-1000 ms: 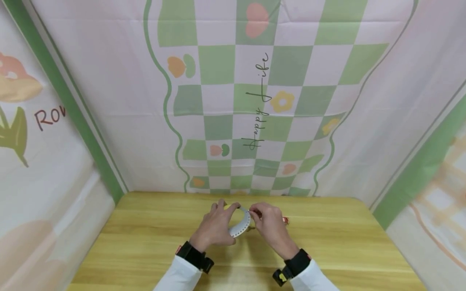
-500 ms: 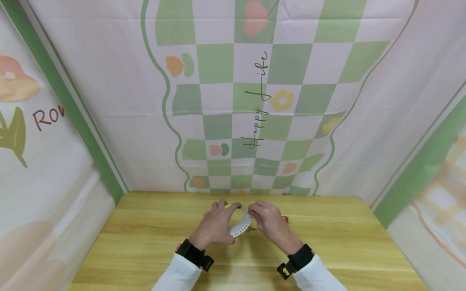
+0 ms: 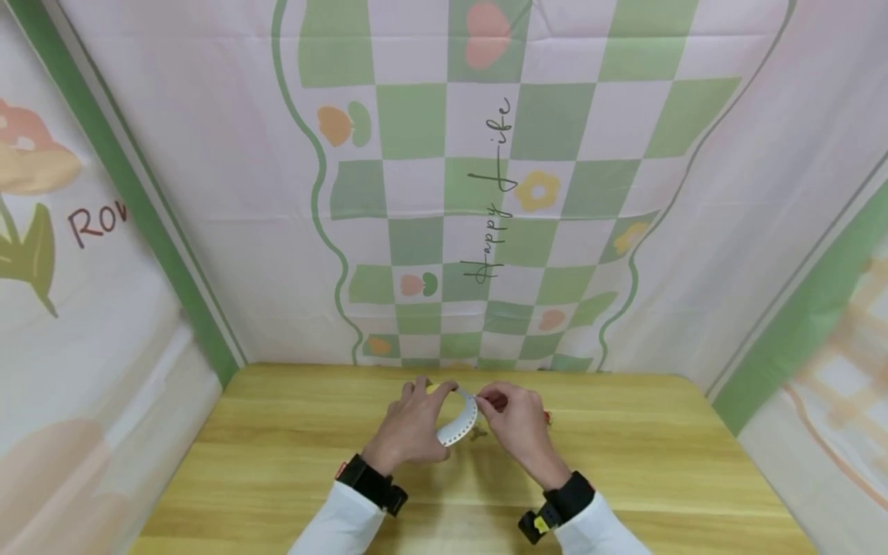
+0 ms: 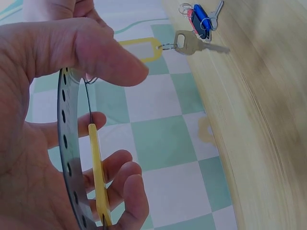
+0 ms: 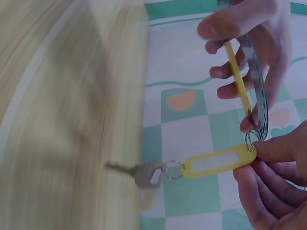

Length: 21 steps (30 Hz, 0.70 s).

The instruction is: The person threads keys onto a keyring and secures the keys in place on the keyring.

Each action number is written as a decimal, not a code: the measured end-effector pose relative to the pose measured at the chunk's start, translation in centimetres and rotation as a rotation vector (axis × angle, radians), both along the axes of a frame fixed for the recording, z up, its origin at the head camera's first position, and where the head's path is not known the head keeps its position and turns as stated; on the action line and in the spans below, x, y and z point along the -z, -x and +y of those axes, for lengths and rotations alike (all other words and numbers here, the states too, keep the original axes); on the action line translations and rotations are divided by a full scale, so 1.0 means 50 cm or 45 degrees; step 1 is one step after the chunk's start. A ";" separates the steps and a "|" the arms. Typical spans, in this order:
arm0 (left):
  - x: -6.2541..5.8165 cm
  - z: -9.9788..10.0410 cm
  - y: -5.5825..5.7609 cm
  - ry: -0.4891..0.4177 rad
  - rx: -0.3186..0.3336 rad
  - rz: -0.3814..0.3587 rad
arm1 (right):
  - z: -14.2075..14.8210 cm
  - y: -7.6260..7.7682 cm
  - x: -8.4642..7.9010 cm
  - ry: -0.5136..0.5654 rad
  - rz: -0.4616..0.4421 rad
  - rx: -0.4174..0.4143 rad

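a person's left hand [image 3: 411, 432] is clamping its grip on a curved grey metal strip [image 4: 71, 143] punched with small holes, holding it above a light wood-grain surface [image 3: 312, 439]. a yellow plastic tag [image 4: 98, 167], seen edge-on, is sitting beside the strip, among the left fingers. the right hand [image 3: 516, 428] is pinching one end of a white-centred yellow plastic key tag [image 5: 216, 163] between thumb and finger; a dull metal key [image 5: 149, 174] is hanging from its other end. thin wire rings [image 5: 252, 140] are meeting the strip's end; whether they are threaded, one cannot tell. a blue-and-red key bunch [image 4: 202, 20] is lying on the surface.
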<state>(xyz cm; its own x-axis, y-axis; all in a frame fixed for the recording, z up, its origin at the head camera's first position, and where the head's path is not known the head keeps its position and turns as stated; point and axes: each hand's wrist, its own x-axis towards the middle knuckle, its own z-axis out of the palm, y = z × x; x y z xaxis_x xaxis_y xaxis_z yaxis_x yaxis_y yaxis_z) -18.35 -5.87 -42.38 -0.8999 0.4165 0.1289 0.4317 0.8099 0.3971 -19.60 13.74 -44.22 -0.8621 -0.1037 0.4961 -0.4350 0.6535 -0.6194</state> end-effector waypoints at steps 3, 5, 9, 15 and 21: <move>-0.001 0.000 0.000 -0.004 -0.013 0.005 | -0.003 -0.002 -0.001 0.061 -0.063 0.034; -0.001 -0.001 -0.001 -0.009 -0.017 0.002 | -0.004 -0.004 -0.003 0.095 -0.100 0.046; -0.002 -0.001 0.000 -0.011 -0.027 -0.002 | -0.002 -0.003 -0.005 0.146 -0.152 0.046; -0.003 0.000 -0.001 -0.007 -0.030 -0.016 | 0.006 -0.003 -0.007 0.210 -0.258 0.000; -0.003 0.002 -0.003 -0.002 -0.030 -0.008 | 0.014 0.000 -0.015 0.307 -0.388 -0.073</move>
<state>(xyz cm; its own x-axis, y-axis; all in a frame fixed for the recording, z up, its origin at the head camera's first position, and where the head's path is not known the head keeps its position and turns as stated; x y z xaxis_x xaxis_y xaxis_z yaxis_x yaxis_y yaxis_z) -18.21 -5.78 -42.21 -0.9103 0.3951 0.1238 0.4100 0.8191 0.4012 -19.62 14.42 -43.45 -0.9698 -0.0681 0.2344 -0.2393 0.4535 -0.8585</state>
